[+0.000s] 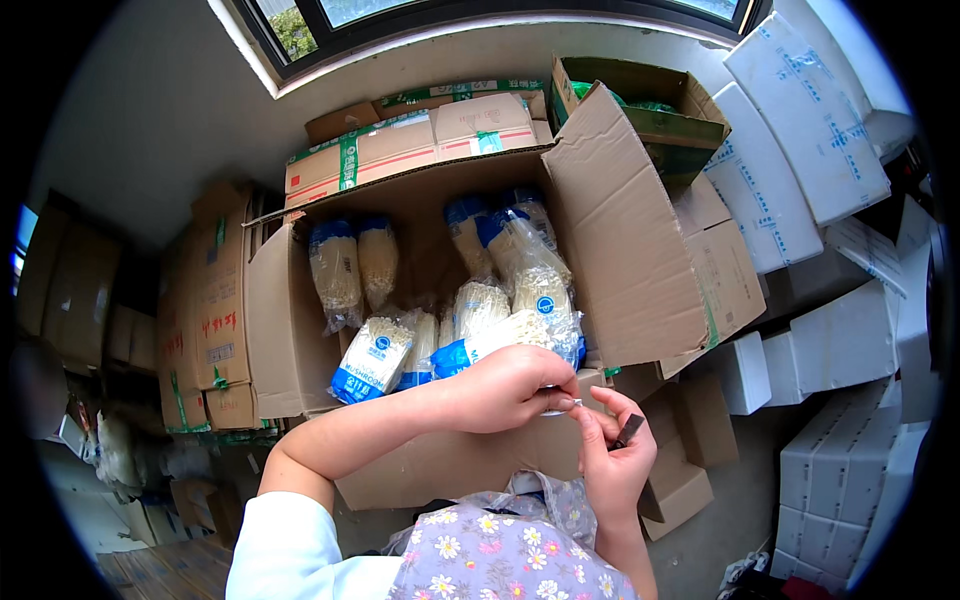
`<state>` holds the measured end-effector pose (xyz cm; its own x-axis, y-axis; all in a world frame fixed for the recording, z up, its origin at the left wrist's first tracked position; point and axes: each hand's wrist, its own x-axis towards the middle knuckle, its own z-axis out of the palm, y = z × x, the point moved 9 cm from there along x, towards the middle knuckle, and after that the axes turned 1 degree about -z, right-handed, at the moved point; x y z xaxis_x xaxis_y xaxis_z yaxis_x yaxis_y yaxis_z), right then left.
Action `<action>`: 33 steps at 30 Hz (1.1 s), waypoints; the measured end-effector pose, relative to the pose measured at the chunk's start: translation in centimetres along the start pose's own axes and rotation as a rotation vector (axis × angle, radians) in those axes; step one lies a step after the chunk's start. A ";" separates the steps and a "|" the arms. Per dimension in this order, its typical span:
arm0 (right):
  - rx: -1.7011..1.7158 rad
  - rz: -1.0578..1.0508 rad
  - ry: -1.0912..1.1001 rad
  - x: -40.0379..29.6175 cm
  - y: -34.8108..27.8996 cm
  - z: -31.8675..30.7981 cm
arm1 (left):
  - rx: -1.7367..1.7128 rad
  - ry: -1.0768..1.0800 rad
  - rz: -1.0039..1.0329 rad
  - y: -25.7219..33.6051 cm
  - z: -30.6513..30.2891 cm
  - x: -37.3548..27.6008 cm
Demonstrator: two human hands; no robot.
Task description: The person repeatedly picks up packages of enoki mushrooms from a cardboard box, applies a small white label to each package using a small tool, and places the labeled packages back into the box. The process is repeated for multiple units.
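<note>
My left hand [517, 386] reaches across the front of an open cardboard carton [630, 240], its fingertips pinching a small whitish piece [576, 403], too small to identify. Close beside it, my right hand [619, 457] touches that piece with thumb and fingertip. A short dark flat tool [628, 430], perhaps a small blade, is tucked in the right hand. Inside the carton lie clear-and-blue bags of enoki mushrooms, such as the bag [375, 356] at front left and the bag [547, 292] at right. One bag [487, 341] is partly hidden behind my left hand.
Flattened cartons [412, 142] lean behind, below a window [450, 22]. A smaller box [652, 120] holding green material stands at back right. White foam boxes [810, 120] are stacked on the right, folded cartons [217, 322] on the left. An open box [682, 480] sits on the floor.
</note>
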<state>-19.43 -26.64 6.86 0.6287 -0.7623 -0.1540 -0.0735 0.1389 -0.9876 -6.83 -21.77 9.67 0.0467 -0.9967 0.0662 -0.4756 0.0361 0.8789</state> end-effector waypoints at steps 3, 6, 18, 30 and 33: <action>-0.159 -0.068 0.107 -0.8 -0.3 -1.8 | 0.262 -0.045 0.024 -0.3 -1.4 1.1; -0.093 -0.051 0.374 -1.1 -2.0 -7.9 | 0.374 0.204 -0.164 -4.2 -10.1 1.2; -0.394 -0.157 -0.102 -0.3 1.4 -1.7 | -0.005 0.603 -0.966 -24.5 -15.0 1.5; -0.361 -0.049 0.047 -1.4 4.0 -5.7 | -0.227 0.704 -1.002 -34.9 -18.5 -2.8; -0.379 -0.031 0.038 -1.6 4.3 -5.7 | -0.156 0.723 -1.089 -37.2 -16.4 -3.0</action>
<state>-25.15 -28.38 2.70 0.6065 -0.7863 -0.1176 -0.3401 -0.1229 -0.9323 25.07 -18.90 -15.46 0.8188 -0.2588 -0.5125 0.2074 -0.6990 0.6844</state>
